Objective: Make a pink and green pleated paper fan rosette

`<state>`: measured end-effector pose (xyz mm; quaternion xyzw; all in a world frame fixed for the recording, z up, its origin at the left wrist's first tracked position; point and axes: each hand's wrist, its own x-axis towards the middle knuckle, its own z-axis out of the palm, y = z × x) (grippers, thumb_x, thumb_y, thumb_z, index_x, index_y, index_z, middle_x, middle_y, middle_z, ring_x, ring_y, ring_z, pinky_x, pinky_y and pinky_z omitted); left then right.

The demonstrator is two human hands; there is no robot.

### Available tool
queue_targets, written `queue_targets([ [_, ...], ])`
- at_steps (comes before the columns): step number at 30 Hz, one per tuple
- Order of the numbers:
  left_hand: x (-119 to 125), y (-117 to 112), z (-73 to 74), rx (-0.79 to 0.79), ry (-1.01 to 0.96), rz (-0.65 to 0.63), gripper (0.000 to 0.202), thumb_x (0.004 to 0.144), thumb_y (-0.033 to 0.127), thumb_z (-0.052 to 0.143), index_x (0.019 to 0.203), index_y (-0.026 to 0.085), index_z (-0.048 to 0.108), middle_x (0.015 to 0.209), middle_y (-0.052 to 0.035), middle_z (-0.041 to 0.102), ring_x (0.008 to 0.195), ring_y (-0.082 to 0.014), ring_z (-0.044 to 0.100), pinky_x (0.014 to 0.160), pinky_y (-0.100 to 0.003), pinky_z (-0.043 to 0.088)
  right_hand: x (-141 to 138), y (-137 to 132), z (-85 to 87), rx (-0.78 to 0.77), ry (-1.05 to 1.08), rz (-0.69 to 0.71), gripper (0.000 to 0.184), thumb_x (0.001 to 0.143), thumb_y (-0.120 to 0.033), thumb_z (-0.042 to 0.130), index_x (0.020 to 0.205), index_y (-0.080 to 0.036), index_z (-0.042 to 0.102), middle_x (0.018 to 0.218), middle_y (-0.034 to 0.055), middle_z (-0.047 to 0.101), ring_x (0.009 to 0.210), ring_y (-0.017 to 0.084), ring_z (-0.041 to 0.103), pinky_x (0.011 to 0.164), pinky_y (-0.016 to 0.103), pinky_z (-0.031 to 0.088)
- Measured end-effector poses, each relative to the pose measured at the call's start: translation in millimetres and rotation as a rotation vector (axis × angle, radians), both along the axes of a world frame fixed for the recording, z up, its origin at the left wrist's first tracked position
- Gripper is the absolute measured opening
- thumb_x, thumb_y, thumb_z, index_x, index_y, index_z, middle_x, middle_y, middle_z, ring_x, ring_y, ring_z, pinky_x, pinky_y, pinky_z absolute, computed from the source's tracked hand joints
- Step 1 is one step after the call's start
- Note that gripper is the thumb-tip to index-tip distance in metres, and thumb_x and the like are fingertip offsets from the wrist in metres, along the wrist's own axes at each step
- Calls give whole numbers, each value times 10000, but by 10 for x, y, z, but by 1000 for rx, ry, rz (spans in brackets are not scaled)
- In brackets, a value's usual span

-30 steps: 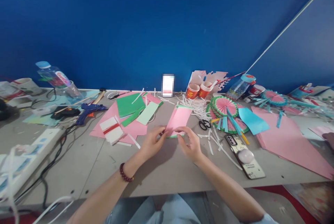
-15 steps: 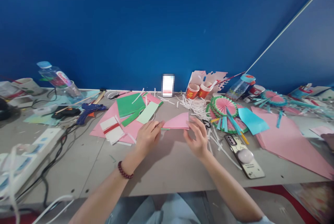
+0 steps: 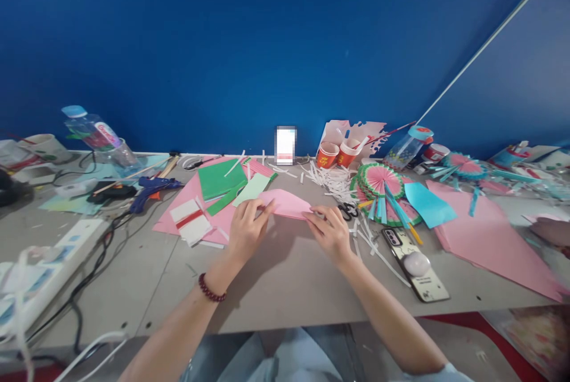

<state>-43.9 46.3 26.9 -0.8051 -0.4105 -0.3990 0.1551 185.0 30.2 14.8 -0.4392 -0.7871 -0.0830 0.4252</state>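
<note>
While the pink paper point(image 3: 285, 204) spans the space between the person's hands, the left hand point(image 3: 248, 227) has its grip pinched on the left end, and the right hand point(image 3: 328, 230) has its grip pinched on the right end, so the paper sits between the two grips, over the worktop point(image 3: 289, 293). Just left of it lies a pale green card point(image 3: 250, 190). Black scissors point(image 3: 348, 211) lie beside the right hand, near white strips point(image 3: 335, 183); farther right are a paper fan point(image 3: 379, 179) and a phone point(image 3: 416, 263).
</note>
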Motion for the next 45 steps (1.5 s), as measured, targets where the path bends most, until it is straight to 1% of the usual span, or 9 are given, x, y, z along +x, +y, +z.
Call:
queue_targets([
  [8,-8,50,-63,-44,199,19,398,890,83,374,1220,212,556,851,-83,602,802,-199,521,721,-336,400,-20,37,23,-111,8,12,331,876,-125,429,1099,-249,640,946,77,592,805,186,542,721,322,487],
  [13,-54,73,-66,46,157,-32,313,896,108,405,1099,207,622,855,-71,647,802,-180,558,739,-330,394,-4,66,-37,-107,43,47,382,872,-101,416,1164,-263,600,1001,75,587,895,185,574,793,320,499],
  [17,-67,95,-100,108,121,-73,270,887,122,458,1088,213,614,851,-55,659,821,-173,575,781,-333,390,10,80,-71,-107,50,26,382,873,-96,404,1163,-252,596,1048,84,574,976,190,573,844,326,491],
  [20,-55,142,-159,7,189,-105,263,894,114,438,1069,200,614,878,-65,650,856,-177,572,798,-338,398,22,106,-105,-176,-31,-30,345,860,-81,418,1096,-222,628,1041,90,600,967,206,574,832,331,489],
  [24,-33,195,-234,-163,326,-191,235,881,97,447,989,195,631,872,-55,625,844,-176,561,762,-322,425,59,150,-166,-316,-190,-113,262,855,-91,466,1008,-210,642,926,72,664,863,223,593,740,326,482],
  [29,-30,178,-240,-353,406,-201,199,861,118,495,967,205,638,836,-34,605,814,-177,564,722,-309,437,92,169,-169,-409,-304,-113,166,853,-116,518,813,-209,650,829,48,671,824,209,583,730,307,437],
  [37,29,183,-319,-427,428,-323,423,862,32,375,1223,215,498,1181,-63,584,1067,-188,521,859,-334,429,71,188,-154,-505,-424,-29,198,878,-123,479,976,-197,634,978,60,651,942,185,561,807,289,388],
  [41,38,189,-346,-454,455,-315,418,851,23,390,1204,207,514,1198,-58,580,1066,-207,509,869,-349,423,53,190,-143,-550,-480,-26,225,875,-120,480,1012,-204,637,1023,65,644,979,189,557,819,289,389],
  [45,26,188,-342,-489,395,-288,442,845,1,379,1204,218,521,1115,-58,595,1017,-199,522,848,-338,432,43,187,-121,-570,-488,-42,245,873,-113,473,1022,-211,642,1018,68,655,972,191,573,821,287,395],
])
